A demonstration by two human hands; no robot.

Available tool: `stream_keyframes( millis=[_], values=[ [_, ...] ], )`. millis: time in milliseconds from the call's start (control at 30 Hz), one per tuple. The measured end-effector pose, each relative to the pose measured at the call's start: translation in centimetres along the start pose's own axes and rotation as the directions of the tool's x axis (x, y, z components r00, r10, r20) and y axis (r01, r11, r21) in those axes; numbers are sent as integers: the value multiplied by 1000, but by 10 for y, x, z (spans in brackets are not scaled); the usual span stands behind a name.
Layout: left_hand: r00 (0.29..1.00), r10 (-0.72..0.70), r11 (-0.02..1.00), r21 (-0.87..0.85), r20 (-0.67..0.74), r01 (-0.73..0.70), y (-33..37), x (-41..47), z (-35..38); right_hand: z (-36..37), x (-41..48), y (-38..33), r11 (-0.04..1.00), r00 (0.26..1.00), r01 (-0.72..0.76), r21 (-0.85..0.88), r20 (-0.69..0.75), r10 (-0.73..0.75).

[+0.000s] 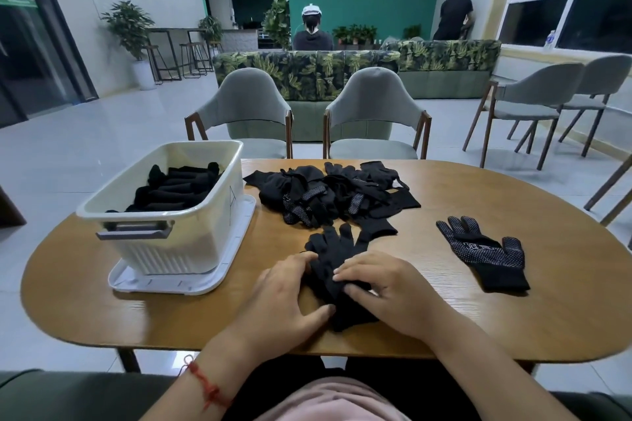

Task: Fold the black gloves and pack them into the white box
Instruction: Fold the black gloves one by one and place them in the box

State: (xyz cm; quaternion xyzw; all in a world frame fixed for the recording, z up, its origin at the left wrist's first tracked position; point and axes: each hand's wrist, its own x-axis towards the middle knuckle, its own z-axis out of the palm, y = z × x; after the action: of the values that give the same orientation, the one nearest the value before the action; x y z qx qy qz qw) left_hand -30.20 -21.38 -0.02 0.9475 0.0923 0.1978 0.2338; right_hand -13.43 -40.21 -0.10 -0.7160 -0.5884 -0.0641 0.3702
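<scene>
Head view. Your left hand [284, 287] and right hand [386, 290] both lie spread on one black glove [328, 256] at the near middle of the counter [444, 318], pressing rather than pinching. The glove's long axis runs away from you, fingertips toward the unfolded pile [328, 191], cuff nearest you. The white box [191, 243], already part filled, stands to the far left, nearer your left hand.

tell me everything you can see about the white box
The white box is an open-topped rectangular tub that looks like plastic, with a thick rim, ribbed lower walls and a grey handle on its near end. It stands upright on a flat white tray, perhaps its lid, at the left of the wooden table. Folded black gloves lie inside, below the rim.
</scene>
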Motion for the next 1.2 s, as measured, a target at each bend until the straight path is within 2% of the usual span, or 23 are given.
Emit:
stream_keyframes(
  millis=[100, 333, 467, 567, 633, 700, 767, 833, 1033, 1133, 1200],
  values=[
    [1000, -4, 1000, 3, -18, 4, 0, 0, 2, 0, -3, -3, 998, 999, 5, 58, -51, -2],
    [1000, -26, 1000, -17, -6, 26, -6, 2, 7, -1, -4, -4, 994, 998, -19, 104, 56, 13],
    [998, -27, 999, -25, -48, 26, -8, 1, 7, -8, -4, -9, 972, 984, -145, 185, 131, 122],
    [993, 77, 996, -31, -84, -80, 0, -1, 3, -11, 0, -9, 943, 958, -264, 204, 168, 232],
    [991, 130, 989, -66, -20, -131, 6, -3, 4, -9, 3, -6, 951, 959, -256, 175, 171, 227],
    [993, 113, 991, -71, 34, -110, 8, -4, 8, -4, 7, -3, 964, 967, -215, 154, 171, 189],
    [997, 73, 996, -47, 30, -71, 5, -3, 12, -1, 11, 3, 980, 973, -176, 94, 164, 159],
    [998, 52, 998, -38, 23, -51, 3, -1, 14, 0, 17, 9, 991, 966, -132, -5, 225, 130],
    [997, 63, 997, -36, 38, -62, -1, 1, 16, 1, 46, 35, 975, 832, -11, -222, 538, 132],
    [997, 72, 997, -41, 42, -70, -1, 1, 16, 3, 65, 48, 952, 782, 30, -305, 600, 168],
    [997, 70, 997, -37, 44, -69, -1, 1, 16, 3, 76, 54, 946, 777, 43, -321, 606, 171]
  ],
)
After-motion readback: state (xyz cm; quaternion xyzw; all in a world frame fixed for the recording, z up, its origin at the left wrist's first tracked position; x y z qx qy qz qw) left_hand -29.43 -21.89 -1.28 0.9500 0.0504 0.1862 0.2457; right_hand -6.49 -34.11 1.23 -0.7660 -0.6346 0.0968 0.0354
